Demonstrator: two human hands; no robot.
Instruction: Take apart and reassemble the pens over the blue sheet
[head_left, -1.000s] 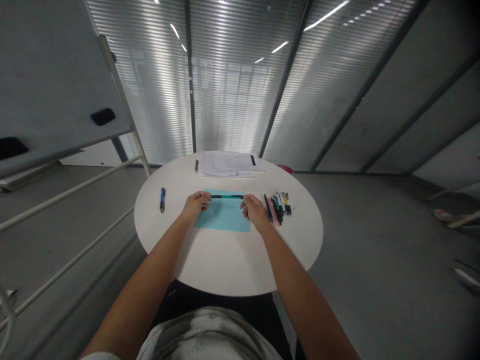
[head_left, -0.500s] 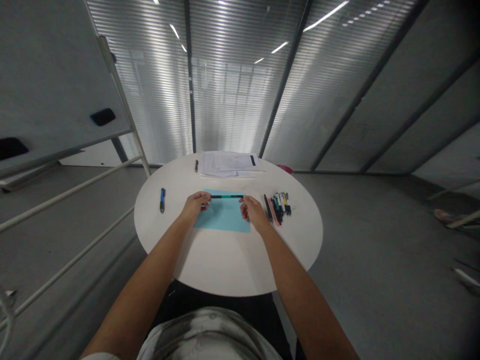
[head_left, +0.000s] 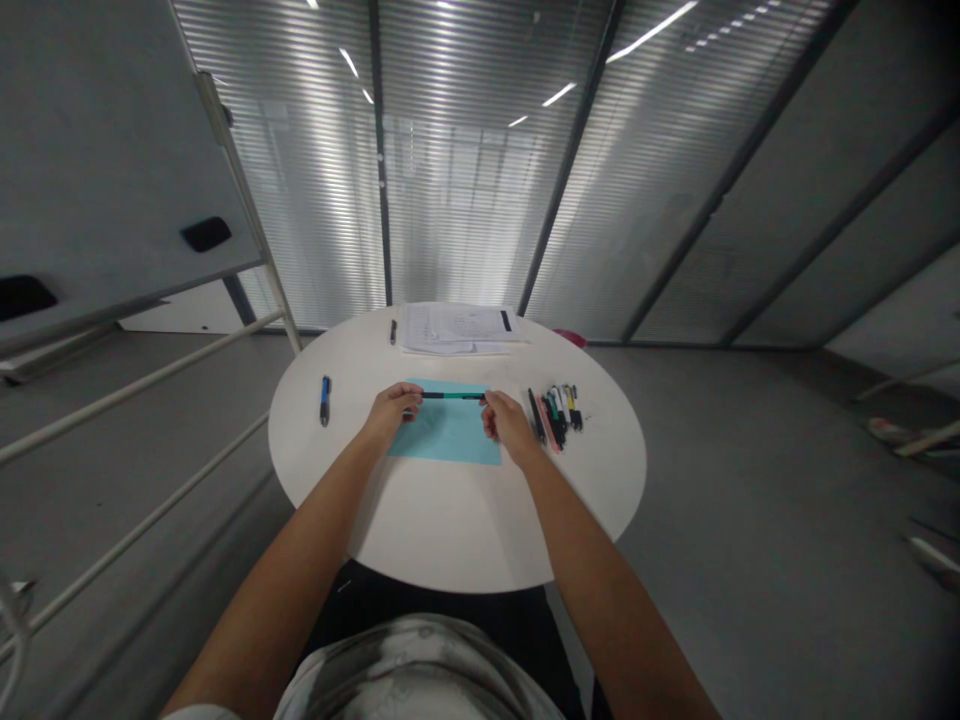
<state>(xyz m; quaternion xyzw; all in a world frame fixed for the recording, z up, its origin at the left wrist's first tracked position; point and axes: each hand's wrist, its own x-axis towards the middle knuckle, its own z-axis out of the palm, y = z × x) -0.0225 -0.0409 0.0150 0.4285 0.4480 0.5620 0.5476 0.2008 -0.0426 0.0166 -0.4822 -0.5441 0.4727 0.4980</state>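
Pinched by the left hand [head_left: 394,408] at one end and by the right hand [head_left: 507,418] at the other, a slim green-and-black pen [head_left: 454,395] is held crosswise over the far part of a rectangular light-blue sheet of paper [head_left: 450,440]. The fingers of both hands are curled, and the two ends of the pen are covered by them. Whether the sheet is touched by either hand cannot be made out. It is laid near the middle of a round white desk [head_left: 450,540]. Just beside the right hand, a cluster of assorted pens [head_left: 556,418] is gathered, black, pink, green, white and yellow being seen among them. Well to the left of the left hand, a blue-and-black pen [head_left: 325,401] is placed. Near the far edge, a stack of printed white papers [head_left: 454,330] is set, with a small dark pen [head_left: 393,332] to its left.
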